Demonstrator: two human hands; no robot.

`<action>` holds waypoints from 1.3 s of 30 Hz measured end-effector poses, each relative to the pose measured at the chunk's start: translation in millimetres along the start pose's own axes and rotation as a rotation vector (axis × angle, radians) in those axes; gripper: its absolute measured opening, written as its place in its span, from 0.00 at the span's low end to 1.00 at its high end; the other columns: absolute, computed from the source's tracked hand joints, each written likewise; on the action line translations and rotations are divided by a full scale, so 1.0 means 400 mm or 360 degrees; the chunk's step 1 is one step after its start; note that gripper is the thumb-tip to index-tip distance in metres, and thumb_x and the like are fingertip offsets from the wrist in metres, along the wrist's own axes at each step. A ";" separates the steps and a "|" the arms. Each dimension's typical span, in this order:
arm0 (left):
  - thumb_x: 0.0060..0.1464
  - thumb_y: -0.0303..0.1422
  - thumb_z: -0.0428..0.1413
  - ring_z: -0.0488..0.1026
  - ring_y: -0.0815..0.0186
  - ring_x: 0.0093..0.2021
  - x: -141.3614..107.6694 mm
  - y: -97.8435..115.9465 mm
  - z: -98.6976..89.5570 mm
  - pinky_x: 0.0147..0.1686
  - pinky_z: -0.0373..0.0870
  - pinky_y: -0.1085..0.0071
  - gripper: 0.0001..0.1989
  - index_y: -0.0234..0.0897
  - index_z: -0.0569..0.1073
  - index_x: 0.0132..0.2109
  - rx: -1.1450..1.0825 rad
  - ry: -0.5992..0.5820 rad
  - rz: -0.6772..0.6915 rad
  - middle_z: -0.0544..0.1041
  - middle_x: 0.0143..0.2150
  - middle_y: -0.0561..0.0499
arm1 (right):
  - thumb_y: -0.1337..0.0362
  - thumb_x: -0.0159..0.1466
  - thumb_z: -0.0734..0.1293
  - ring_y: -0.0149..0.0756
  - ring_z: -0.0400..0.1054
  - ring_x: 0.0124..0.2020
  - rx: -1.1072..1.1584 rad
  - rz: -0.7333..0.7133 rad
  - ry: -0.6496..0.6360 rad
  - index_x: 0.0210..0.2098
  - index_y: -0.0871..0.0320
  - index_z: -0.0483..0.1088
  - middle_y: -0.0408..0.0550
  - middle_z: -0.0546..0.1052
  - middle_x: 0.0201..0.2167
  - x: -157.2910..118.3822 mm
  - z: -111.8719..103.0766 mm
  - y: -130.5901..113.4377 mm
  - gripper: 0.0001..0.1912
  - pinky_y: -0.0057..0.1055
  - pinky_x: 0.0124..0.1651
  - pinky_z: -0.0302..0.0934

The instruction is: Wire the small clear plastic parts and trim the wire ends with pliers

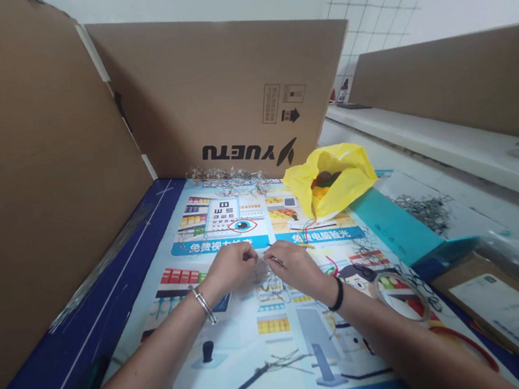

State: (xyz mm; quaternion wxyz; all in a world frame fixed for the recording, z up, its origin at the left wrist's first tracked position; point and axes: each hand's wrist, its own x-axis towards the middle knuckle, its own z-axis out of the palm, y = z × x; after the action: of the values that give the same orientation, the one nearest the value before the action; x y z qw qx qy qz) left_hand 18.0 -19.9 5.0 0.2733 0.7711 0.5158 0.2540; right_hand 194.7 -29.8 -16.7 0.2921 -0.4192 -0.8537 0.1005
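Over the middle of the printed sheet (243, 362), my two hands almost meet at the fingertips. My left hand (234, 266), with a silver bracelet at its wrist, is closed in a pinch; whatever lies in it is too small to make out. A thin dark wire (275, 260) pokes out from the pinched fingers of my right hand (298, 267), which has a black band at the wrist. Fine looped wires (272, 288) lie on or hang just above the sheet below the fingers. Nearer me rest several straight dark wires (286, 361).
A tangled heap of wire (233, 182) lies along the cardboard panel (222, 91) at the back. An open yellow bag (349, 186) stands back right. On the right are a tape roll (424, 300), a red ring (475, 345), another wire pile (424, 211) and a labelled parcel (504, 309).
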 end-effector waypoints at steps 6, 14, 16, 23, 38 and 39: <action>0.45 0.26 0.48 0.69 0.68 0.29 0.000 -0.004 0.026 0.29 0.60 0.74 0.09 0.38 0.72 0.28 0.0035 0.0135 0.0001 0.75 0.26 0.54 | 0.71 0.61 0.59 0.32 0.65 0.35 0.0101 -0.0064 0.0011 0.30 0.57 0.69 0.46 0.72 0.30 0.003 -0.002 0.004 0.08 0.28 0.40 0.59; 0.46 0.26 0.49 0.70 0.69 0.30 -0.006 0.001 0.050 0.32 0.61 0.74 0.08 0.38 0.72 0.28 -0.0039 0.0320 0.0087 0.75 0.27 0.55 | 0.71 0.61 0.59 0.31 0.65 0.34 0.0134 -0.0117 0.0062 0.30 0.58 0.68 0.46 0.72 0.29 0.005 -0.003 0.010 0.08 0.28 0.39 0.59; 0.46 0.25 0.49 0.70 0.69 0.30 -0.006 -0.001 0.057 0.32 0.62 0.74 0.08 0.38 0.72 0.29 -0.0046 0.0385 0.0100 0.75 0.28 0.55 | 0.71 0.61 0.59 0.31 0.65 0.34 0.0132 -0.0123 0.0075 0.29 0.58 0.68 0.46 0.72 0.29 0.005 -0.002 0.012 0.08 0.28 0.39 0.59; 0.47 0.27 0.50 0.68 0.70 0.28 0.003 -0.018 0.059 0.30 0.61 0.75 0.05 0.39 0.71 0.31 -0.0040 0.0297 0.0102 0.74 0.26 0.56 | 0.72 0.60 0.59 0.32 0.64 0.34 0.0056 -0.0139 0.0103 0.29 0.58 0.68 0.46 0.71 0.29 0.001 0.006 0.013 0.07 0.29 0.39 0.59; 0.49 0.22 0.46 0.69 0.67 0.33 -0.004 -0.012 0.044 0.32 0.61 0.73 0.09 0.38 0.69 0.32 0.0319 0.0223 0.0344 0.74 0.31 0.53 | 0.73 0.59 0.60 0.32 0.63 0.33 -0.0004 -0.0124 0.0052 0.28 0.58 0.67 0.46 0.70 0.28 0.002 0.011 0.010 0.08 0.28 0.38 0.58; 0.49 0.22 0.46 0.69 0.67 0.32 -0.005 -0.012 0.047 0.32 0.61 0.73 0.09 0.38 0.69 0.32 0.0310 0.0265 0.0344 0.73 0.31 0.53 | 0.74 0.59 0.60 0.32 0.64 0.33 0.0008 -0.0112 0.0059 0.27 0.58 0.67 0.45 0.70 0.27 0.003 0.008 0.009 0.08 0.28 0.38 0.58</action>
State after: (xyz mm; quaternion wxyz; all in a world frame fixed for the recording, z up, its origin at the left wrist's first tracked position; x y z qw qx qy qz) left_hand 27.0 -23.3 -12.0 0.1247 0.8213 0.4730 0.2936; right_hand 194.6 -26.4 -20.4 0.3122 -0.3900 -0.8622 0.0844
